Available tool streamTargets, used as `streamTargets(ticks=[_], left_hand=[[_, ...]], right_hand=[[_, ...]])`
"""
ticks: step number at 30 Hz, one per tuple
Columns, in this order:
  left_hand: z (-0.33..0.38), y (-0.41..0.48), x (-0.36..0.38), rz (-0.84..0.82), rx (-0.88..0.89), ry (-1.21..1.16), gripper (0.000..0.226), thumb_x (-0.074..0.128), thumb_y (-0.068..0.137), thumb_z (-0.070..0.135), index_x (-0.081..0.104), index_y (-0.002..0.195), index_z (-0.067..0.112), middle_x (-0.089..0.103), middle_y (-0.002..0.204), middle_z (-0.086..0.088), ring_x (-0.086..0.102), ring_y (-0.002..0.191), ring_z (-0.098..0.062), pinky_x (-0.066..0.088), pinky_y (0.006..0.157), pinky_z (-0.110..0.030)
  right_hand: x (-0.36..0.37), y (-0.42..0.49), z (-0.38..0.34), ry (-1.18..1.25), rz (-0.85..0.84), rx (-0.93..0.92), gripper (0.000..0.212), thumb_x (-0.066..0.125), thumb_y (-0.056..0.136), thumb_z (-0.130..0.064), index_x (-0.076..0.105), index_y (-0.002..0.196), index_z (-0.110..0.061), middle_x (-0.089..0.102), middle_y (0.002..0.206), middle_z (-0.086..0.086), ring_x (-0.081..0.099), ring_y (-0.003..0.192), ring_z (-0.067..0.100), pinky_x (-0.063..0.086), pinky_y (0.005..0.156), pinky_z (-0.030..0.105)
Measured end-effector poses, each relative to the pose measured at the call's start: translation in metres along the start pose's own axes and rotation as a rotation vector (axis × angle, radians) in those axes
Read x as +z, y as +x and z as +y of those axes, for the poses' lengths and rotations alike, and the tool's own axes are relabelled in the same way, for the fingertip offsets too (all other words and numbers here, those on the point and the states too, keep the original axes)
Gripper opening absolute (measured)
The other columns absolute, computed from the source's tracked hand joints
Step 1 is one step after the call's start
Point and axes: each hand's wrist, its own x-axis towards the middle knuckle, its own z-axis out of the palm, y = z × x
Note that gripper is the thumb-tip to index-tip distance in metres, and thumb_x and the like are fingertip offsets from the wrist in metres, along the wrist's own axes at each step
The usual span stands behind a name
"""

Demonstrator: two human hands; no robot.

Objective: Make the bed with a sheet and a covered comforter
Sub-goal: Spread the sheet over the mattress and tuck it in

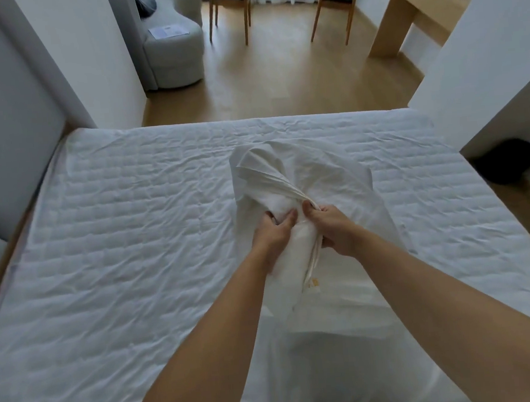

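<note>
Both hands — left hand (pixel 274 236), right hand (pixel 334 230) — gripped the bunched sheet (pixel 275 181) with curled fingers above the mattress (pixel 118 230), probably to find an edge.

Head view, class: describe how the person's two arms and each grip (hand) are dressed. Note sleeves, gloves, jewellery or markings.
Both are undressed. The left arm and right arm show no sleeve anywhere in view. The left grip and right grip are ungloved hands, with no ring, watch, bracelet or marking visible on the sides that face the camera.
</note>
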Motion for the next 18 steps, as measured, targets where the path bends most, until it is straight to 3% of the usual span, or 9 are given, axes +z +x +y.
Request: streamTargets(ticks=[5, 7, 9, 11, 15, 18], left_hand=[[-0.005, 0.008, -0.004, 0.12, 0.019, 0.079, 0.029, 0.065, 0.089, 0.034, 0.066, 0.114, 0.017, 0.072, 0.102, -0.001, 0.068, 0.094, -0.023, 0.057, 0.09, -0.043], [-0.013, 0.011, -0.017, 0.2, -0.047, 0.043, 0.026, 0.064, 0.09, 0.026, 0.067, 0.113, 0.012, 0.072, 0.101, -0.007, 0.069, 0.092, -0.028, 0.06, 0.083, -0.044], [-0.027, 0.014, -0.035, 0.28, -0.128, 0.066, 0.028, 0.062, 0.09, 0.023, 0.069, 0.112, 0.007, 0.073, 0.102, -0.012, 0.07, 0.092, -0.031, 0.061, 0.079, -0.045], [-0.038, 0.013, -0.051, 0.32, -0.145, 0.173, 0.029, 0.059, 0.089, 0.02, 0.07, 0.114, 0.01, 0.073, 0.106, -0.012, 0.067, 0.099, -0.032, 0.057, 0.087, -0.043], [-0.032, 0.004, -0.055, 0.326, -0.04, 0.265, 0.041, 0.052, 0.087, 0.007, 0.067, 0.124, 0.016, 0.071, 0.112, -0.008, 0.064, 0.106, -0.031, 0.05, 0.088, -0.035], [-0.025, 0.001, -0.048, 0.311, 0.119, 0.313, 0.059, 0.049, 0.081, 0.003, 0.06, 0.136, 0.022, 0.069, 0.113, -0.007, 0.063, 0.104, -0.029, 0.05, 0.085, -0.033]], right_hand=[[-0.016, 0.004, 0.001, 0.021, 0.234, -0.049, 0.039, 0.054, 0.099, -0.049, 0.064, 0.09, -0.012, 0.062, 0.089, 0.006, 0.06, 0.082, 0.022, 0.048, 0.071, 0.033], [-0.021, 0.007, 0.001, 0.03, 0.395, -0.092, 0.037, 0.053, 0.101, -0.042, 0.065, 0.094, -0.008, 0.06, 0.091, 0.008, 0.057, 0.086, 0.022, 0.045, 0.075, 0.033], [-0.032, 0.01, 0.001, -0.023, 0.582, -0.081, 0.04, 0.052, 0.102, -0.038, 0.067, 0.104, -0.001, 0.061, 0.097, 0.013, 0.06, 0.094, 0.027, 0.046, 0.082, 0.035], [-0.047, 0.013, 0.005, -0.05, 0.702, -0.037, 0.045, 0.053, 0.102, -0.037, 0.065, 0.111, 0.005, 0.066, 0.109, 0.021, 0.062, 0.106, 0.034, 0.046, 0.09, 0.037], [-0.072, 0.01, 0.014, -0.095, 0.848, 0.049, 0.044, 0.049, 0.103, -0.037, 0.064, 0.116, 0.002, 0.066, 0.12, 0.02, 0.062, 0.11, 0.036, 0.045, 0.086, 0.036], [-0.092, 0.001, 0.023, -0.083, 0.969, 0.125, 0.046, 0.045, 0.105, -0.035, 0.059, 0.125, 0.003, 0.063, 0.127, 0.023, 0.059, 0.116, 0.039, 0.046, 0.093, 0.039]])
